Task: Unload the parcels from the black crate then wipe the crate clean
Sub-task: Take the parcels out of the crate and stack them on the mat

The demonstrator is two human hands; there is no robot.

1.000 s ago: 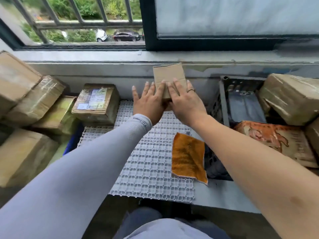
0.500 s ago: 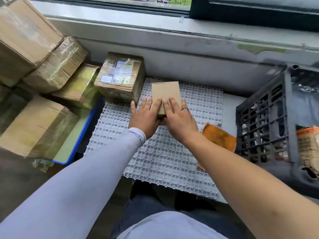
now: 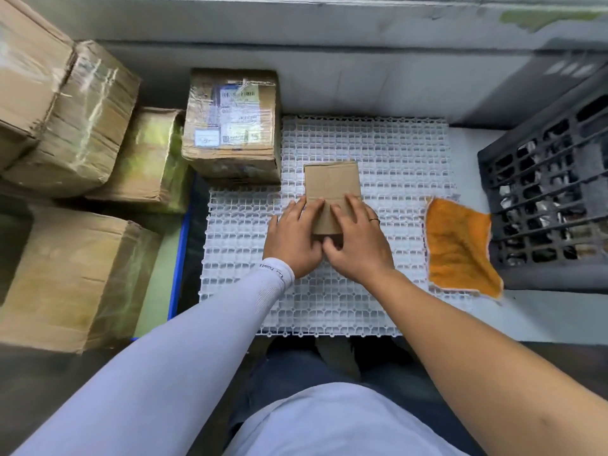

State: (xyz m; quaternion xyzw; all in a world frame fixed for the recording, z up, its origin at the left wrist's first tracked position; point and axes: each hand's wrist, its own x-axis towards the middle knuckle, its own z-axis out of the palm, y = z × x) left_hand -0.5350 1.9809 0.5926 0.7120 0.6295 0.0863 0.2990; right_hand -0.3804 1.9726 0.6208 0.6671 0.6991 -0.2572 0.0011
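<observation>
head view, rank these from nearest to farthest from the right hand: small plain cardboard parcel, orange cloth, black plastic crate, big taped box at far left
1. Small plain cardboard parcel: under the right hand fingers, on the white grid mat.
2. Orange cloth: just to its right.
3. Black plastic crate: beyond the cloth, right edge.
4. Big taped box: far left, past the left hand.

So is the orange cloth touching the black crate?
Touching, it seems: in the head view the cloth's right edge meets the crate's side wall with no gap showing.
</observation>
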